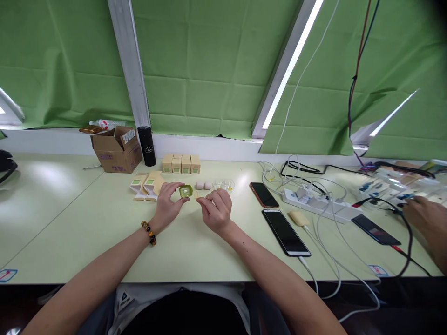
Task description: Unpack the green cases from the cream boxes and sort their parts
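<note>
My left hand [169, 203], with a bead bracelet on its wrist, holds a small open green case [186, 190] by its edge just above the pale green table [87, 218]. My right hand [216, 210] is close to the case's right side, fingers pinched on a tiny pale piece that is too small to make out. Two pink cases [204, 185] and some small clear plastic trays [225, 185] lie just beyond my hands. Folded beige cartons [146, 185] lie left of my left hand.
A row of several small beige boxes [180, 164], a black cylinder [147, 146] and an open cardboard box [117, 149] stand at the back. Two phones [264, 194] [285, 231], a power strip [316, 201] with cables and another person's hand [426, 218] are on the right.
</note>
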`<state>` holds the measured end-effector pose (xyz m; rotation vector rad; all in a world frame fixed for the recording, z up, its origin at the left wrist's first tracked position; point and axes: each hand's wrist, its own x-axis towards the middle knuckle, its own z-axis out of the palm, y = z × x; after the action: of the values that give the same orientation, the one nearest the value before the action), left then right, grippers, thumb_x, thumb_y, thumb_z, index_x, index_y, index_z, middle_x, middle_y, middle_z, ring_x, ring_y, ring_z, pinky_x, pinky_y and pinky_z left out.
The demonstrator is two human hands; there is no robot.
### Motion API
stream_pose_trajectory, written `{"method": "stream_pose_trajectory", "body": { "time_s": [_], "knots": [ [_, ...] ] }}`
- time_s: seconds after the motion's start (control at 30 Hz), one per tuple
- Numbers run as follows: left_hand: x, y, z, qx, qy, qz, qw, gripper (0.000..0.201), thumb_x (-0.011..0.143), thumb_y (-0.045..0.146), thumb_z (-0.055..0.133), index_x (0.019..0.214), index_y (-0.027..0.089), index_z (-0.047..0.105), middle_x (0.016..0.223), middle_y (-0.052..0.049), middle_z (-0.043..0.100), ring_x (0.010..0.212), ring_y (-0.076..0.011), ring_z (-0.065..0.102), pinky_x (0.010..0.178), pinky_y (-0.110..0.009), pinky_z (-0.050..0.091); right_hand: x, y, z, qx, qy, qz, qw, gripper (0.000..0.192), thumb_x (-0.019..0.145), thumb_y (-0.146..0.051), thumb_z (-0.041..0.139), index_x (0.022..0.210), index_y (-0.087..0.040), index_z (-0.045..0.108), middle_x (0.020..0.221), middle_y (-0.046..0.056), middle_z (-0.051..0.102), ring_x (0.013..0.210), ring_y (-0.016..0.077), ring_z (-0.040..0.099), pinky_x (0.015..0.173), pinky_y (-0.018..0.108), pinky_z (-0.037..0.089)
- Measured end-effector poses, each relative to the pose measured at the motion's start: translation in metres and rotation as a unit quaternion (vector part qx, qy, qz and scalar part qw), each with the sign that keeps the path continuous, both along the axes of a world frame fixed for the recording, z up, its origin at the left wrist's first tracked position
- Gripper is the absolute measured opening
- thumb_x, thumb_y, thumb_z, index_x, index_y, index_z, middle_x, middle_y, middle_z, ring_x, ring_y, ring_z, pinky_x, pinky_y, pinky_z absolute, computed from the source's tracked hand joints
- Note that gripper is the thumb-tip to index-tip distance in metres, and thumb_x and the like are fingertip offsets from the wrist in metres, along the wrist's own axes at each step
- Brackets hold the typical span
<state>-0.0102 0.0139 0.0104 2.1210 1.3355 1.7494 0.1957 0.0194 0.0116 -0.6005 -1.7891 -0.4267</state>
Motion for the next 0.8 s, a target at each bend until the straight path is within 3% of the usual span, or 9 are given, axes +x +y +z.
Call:
{"method": "stream_pose_trajectory", "body": {
  "time_s": [0.13, 0.23, 0.43, 0.63, 0.8],
  "knots": [
    [0.0, 0.002, 0.002, -0.046, -0.059, 0.032, 0.997, 0.04, 0.084, 0.032, 0.083, 0.122, 0.025, 0.073, 0.113, -0.007, 0.072, 0.1, -0.0249, 0.062, 0.09, -0.042, 0.053, 0.004, 0.012, 0.006, 0.005, 0.033, -0.007, 0.999, 0.016, 0.098, -0.017, 0.063, 0.091, -0.026, 0.074, 0.08, 0.007, 0.061, 0.081, 0.0251, 0.054, 0.073, 0.041, 0.041],
    [-0.004, 0.005, 0.003, -0.08, -0.12, 0.063, 0.988, 0.045, 0.085, 0.036, 0.082, 0.127, 0.024, 0.072, 0.11, -0.007, 0.07, 0.095, -0.0218, 0.061, 0.09, -0.039, 0.052, 0.002, 0.03, 0.008, -0.047, 0.029, -0.021, 0.998, 0.016, 0.098, -0.016, 0.063, 0.089, -0.025, 0.073, 0.086, 0.007, 0.063, 0.086, 0.0244, 0.055, 0.077, 0.04, 0.042],
    [-0.009, 0.01, 0.004, -0.109, -0.171, 0.066, 0.977, 0.04, 0.09, 0.042, 0.076, 0.124, 0.022, 0.072, 0.111, -0.008, 0.072, 0.092, -0.0205, 0.059, 0.085, -0.036, 0.05, -0.016, 0.074, 0.005, -0.194, -0.07, -0.073, 0.976, 0.017, 0.095, -0.013, 0.065, 0.088, -0.024, 0.076, 0.097, 0.007, 0.067, 0.103, 0.0254, 0.054, 0.089, 0.039, 0.04],
    [-0.008, 0.01, 0.005, -0.112, -0.181, 0.07, 0.975, 0.037, 0.09, 0.043, 0.076, 0.12, 0.022, 0.072, 0.11, -0.009, 0.073, 0.092, -0.0212, 0.06, 0.082, -0.035, 0.048, -0.04, 0.106, -0.006, -0.274, -0.168, -0.124, 0.939, 0.018, 0.094, -0.013, 0.067, 0.092, -0.024, 0.082, 0.103, 0.008, 0.069, 0.11, 0.0263, 0.049, 0.095, 0.039, 0.035],
    [-0.009, 0.011, 0.004, -0.111, -0.181, 0.071, 0.975, 0.037, 0.09, 0.042, 0.075, 0.121, 0.022, 0.071, 0.111, -0.009, 0.072, 0.093, -0.0214, 0.06, 0.082, -0.035, 0.047, -0.054, 0.119, -0.014, -0.296, -0.204, -0.142, 0.922, 0.02, 0.095, -0.016, 0.066, 0.093, -0.024, 0.084, 0.106, 0.009, 0.07, 0.11, 0.0262, 0.049, 0.098, 0.04, 0.031]
  ]
}}
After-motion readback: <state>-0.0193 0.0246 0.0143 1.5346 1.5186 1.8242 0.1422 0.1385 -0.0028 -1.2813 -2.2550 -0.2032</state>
